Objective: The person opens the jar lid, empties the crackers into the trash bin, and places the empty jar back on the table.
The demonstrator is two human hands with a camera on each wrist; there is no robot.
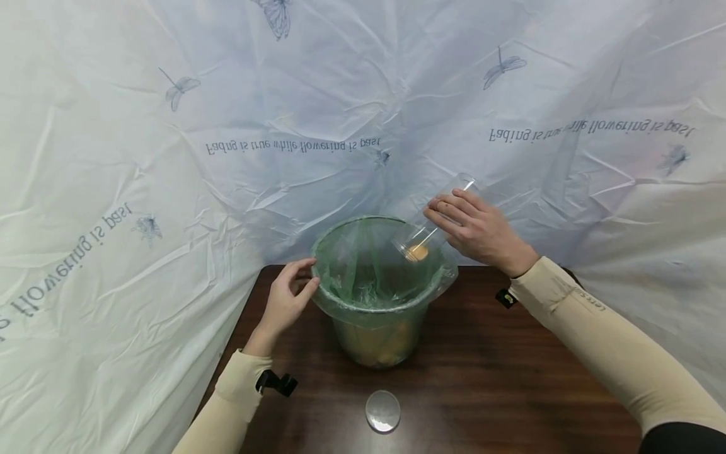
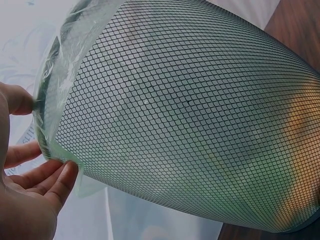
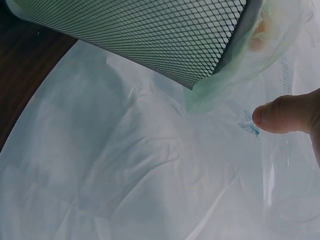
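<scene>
A mesh trash can [image 1: 379, 334] lined with a translucent green bag [image 1: 354, 258] stands on the table. My left hand [image 1: 288, 296] holds its left rim, with the thumb and fingertips against the bag's folded edge [image 2: 62, 100]. Over the can's right side, my right hand [image 1: 473, 227] grips a clear plastic jar [image 1: 466, 184], tilted with its lower end above the opening. A round, orange-yellow piece [image 1: 418, 253] shows at that lower end; its kind is unclear. In the right wrist view only the thumb [image 3: 285, 114] and part of the clear jar [image 3: 290, 200] appear.
A round, shiny lid [image 1: 382, 411] lies on the dark wooden table [image 1: 482, 378] in front of the can. Orange-yellow contents [image 2: 302, 130] show through the mesh low in the can. Wrinkled white printed sheeting [image 1: 317, 75] hangs behind and at both sides.
</scene>
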